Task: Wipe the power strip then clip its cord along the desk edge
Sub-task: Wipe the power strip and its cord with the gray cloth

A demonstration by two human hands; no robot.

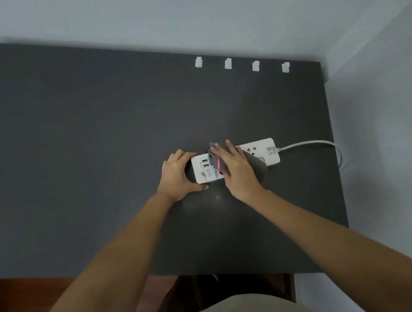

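Both bare forearms reached over the dark desk (83,144). The left hand (176,176) held the left end of the white power strip (268,152), its fingers curled round it. The right hand (237,171) lay flat, fingers straight, pressing a grey cloth (259,167) onto the strip's middle. Right of those fingers, the cord (308,143) curved over the desk's edge. Well beyond the fingers, 4 white clips (227,63) sat in a row.

The white rectangular plastic power strip (267,152) lies flat, its USB end held in the left grip (176,177), its middle under a dark grey cloth (259,168) pressed flat by the right grip (236,171). Its white cord (308,143) trails rightward beyond that grip.
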